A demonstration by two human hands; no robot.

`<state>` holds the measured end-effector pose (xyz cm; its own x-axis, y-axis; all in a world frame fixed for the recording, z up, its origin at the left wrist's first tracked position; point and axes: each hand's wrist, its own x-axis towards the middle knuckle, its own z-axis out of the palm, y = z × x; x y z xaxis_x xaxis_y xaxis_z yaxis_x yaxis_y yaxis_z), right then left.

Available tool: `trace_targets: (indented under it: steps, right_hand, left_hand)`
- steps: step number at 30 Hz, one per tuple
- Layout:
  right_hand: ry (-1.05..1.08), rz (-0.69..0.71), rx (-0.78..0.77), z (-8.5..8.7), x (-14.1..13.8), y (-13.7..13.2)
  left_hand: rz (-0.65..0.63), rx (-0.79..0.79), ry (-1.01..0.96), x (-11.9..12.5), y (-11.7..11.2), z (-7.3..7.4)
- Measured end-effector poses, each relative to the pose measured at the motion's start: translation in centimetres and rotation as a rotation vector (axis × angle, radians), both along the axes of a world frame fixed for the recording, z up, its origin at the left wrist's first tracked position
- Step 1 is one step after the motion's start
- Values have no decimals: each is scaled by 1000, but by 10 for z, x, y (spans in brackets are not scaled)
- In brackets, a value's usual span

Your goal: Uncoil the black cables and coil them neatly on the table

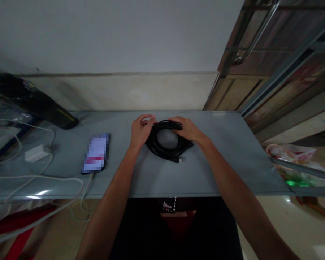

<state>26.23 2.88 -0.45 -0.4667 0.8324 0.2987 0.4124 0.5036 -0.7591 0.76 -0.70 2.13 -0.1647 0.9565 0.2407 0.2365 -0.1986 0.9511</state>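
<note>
A black cable (162, 151) lies wound into a round coil on the grey table (227, 151), near its far edge. One plug end sticks out at the coil's near side. My left hand (140, 129) grips the coil's left rim with fingers curled over it. My right hand (186, 129) lies over the coil's right and far rim, its fingers wrapped on the strands. Both forearms reach in from below.
A phone (95, 153) with a lit screen lies left of the coil, a white cable plugged into it. A white charger (35, 153) and loose white wires lie further left. A black device (35, 101) leans at the far left. A metal frame (287, 68) stands at right.
</note>
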Motion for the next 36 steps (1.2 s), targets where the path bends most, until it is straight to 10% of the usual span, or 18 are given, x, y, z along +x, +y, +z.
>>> trace_targets:
  steps: [14,21,31,36]
  right_hand:
    - [-118,71,6,19,54,-3]
    - [-189,-170,-46,26,136,-18]
    - [734,-885,271,17,173,-15]
    - [855,-994,283,16,176,-9]
  left_hand:
    - [129,58,-210,-7,12,-18]
    - [23,-63,-617,0,15,-9]
    - [-53,-247,-1055,-11,10,12]
    - [-118,-241,-1135,-15,8,9]
